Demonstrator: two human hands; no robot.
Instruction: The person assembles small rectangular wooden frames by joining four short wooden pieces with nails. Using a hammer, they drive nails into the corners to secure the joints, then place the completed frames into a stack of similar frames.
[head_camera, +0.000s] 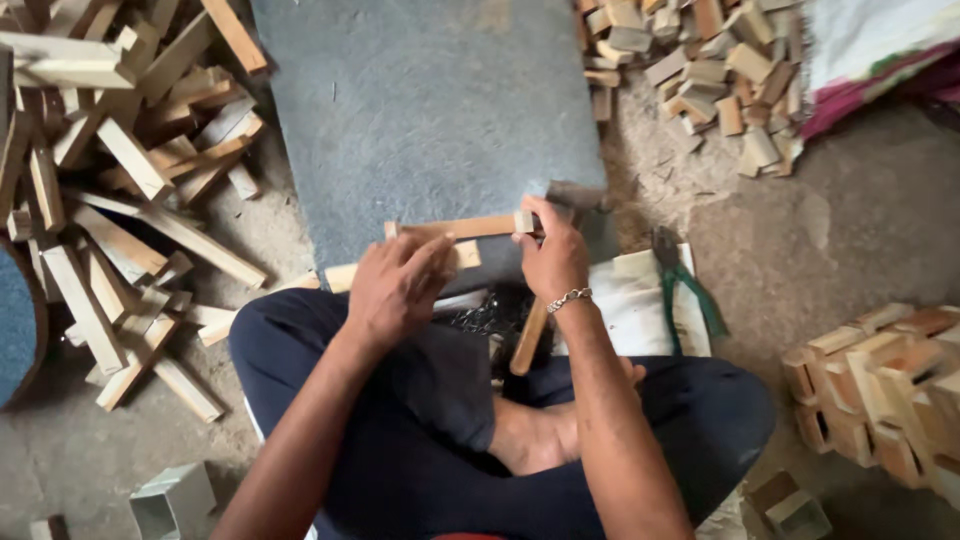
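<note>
I sit cross-legged on the floor before a grey stone slab (430, 110). My left hand (395, 285) presses down on a small frame of wooden strips (460, 228) lying at the slab's near edge. My right hand (553, 255) grips a hammer (575, 195) high on its wooden handle, the metal head just past the frame's right end block. A silver bracelet circles my right wrist. A dark heap of small nails (490, 318) lies just below the frame, by my knee.
A loose pile of wooden strips (110, 170) covers the floor on the left. Small wood blocks (700, 70) are heaped at the top right. Finished wooden frames (880, 385) are stacked at the right. Green-handled pliers (685, 285) lie on a white sack.
</note>
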